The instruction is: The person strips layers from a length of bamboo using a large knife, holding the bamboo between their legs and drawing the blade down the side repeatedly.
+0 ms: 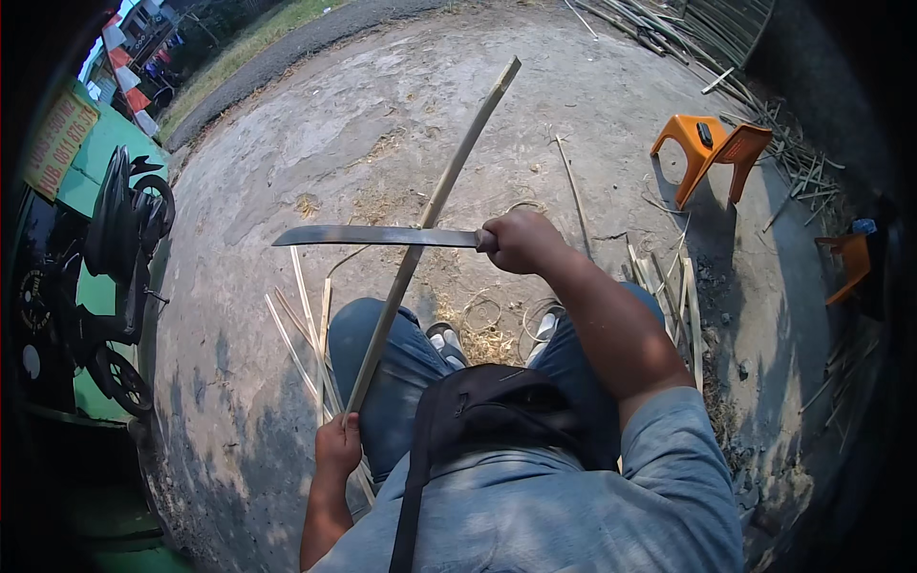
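My right hand (522,241) is closed round the handle of a machete (373,235), its long blade pointing left. The blade lies across a long bamboo strip (444,186), crossing it near the middle. My left hand (338,444) grips the strip's lower end beside my left thigh. From there the strip slants up and away to the right over my knee. Whether the edge has bitten into the bamboo I cannot tell. Shavings (489,346) and thin curled strips lie on the ground between my feet.
Split bamboo strips (304,329) lie by my left leg, and more strips (693,320) by my right. An orange plastic chair (683,134) with a dark object on it stands at far right. Bamboo piles (812,181) lie beyond it. A motorcycle (119,258) is parked at left.
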### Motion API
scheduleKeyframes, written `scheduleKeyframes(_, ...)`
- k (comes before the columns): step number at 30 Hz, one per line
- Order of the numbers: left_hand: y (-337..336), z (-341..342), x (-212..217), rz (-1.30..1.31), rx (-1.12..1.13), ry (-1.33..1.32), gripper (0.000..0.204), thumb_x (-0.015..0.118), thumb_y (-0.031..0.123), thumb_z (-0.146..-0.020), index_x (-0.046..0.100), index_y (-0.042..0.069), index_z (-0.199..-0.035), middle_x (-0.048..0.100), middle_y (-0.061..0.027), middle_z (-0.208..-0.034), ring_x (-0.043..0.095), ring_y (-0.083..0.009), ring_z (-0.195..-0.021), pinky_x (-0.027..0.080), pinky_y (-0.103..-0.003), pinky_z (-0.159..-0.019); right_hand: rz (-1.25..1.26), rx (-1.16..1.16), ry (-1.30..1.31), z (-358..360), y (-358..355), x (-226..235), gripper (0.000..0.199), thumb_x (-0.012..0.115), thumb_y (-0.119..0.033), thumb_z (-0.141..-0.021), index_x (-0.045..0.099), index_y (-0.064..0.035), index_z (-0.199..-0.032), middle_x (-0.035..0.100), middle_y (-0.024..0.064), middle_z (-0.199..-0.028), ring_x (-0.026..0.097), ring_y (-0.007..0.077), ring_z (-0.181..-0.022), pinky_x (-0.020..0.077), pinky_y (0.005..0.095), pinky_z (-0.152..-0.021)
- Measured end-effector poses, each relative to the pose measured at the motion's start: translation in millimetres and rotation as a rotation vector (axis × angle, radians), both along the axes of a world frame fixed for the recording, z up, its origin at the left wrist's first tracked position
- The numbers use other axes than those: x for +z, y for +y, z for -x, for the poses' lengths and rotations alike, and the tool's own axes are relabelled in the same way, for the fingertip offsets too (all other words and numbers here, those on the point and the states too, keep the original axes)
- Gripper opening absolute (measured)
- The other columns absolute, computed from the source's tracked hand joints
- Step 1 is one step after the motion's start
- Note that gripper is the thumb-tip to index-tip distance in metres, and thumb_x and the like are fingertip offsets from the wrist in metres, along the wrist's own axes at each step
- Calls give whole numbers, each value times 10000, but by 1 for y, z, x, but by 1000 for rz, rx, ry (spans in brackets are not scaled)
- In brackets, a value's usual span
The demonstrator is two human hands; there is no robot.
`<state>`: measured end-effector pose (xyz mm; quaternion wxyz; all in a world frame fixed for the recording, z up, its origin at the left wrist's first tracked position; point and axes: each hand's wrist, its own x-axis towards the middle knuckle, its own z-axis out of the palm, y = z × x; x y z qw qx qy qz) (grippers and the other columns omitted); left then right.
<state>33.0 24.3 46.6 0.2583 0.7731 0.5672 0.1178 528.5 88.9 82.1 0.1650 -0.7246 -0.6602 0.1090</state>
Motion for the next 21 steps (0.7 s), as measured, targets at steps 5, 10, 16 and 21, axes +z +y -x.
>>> scheduleKeyframes(5, -2, 5, 5, 54, -12, -16, 649, 479, 563, -1096, 667, -16, -870, 655, -242, -716, 683, -466, -720, 503, -500, -635, -69, 84, -9, 11, -12, 11, 135, 698, -237, -830, 764, -164, -922, 764, 121, -894, 746, 354, -867, 590, 492, -752)
scheduleKeyframes(10, -4, -1, 9, 10, -13, 7, 647, 483, 569, -1094, 668, -10, -874, 651, -231, -700, 679, -468, -709, 501, -507, -629, -3, 298, -106, 45, -17, 12, 100, 709, -252, -831, 759, -170, -858, 751, 102, -828, 757, 342, -820, 593, 480, -718)
scheduleKeyframes(16, -3, 4, 1, 14, -8, 1, 605, 489, 533, -1101, 671, 0, -879, 643, -220, -686, 672, -469, -700, 492, -508, -615, -235, 230, -79, 33, -4, 8, 122, 735, -263, -806, 700, -152, -770, 686, 92, -686, 713, 364, -707, 556, 492, -672)
scheduleKeyframes(21, 1, -1, 7, -4, -42, -3, 578, 497, 500, -1105, 665, -1, -870, 636, -228, -684, 668, -474, -693, 484, -510, -607, -170, -217, 113, -30, 4, -4, 140, 688, -259, -904, 748, -134, -918, 747, 169, -868, 727, 394, -854, 577, 514, -766)
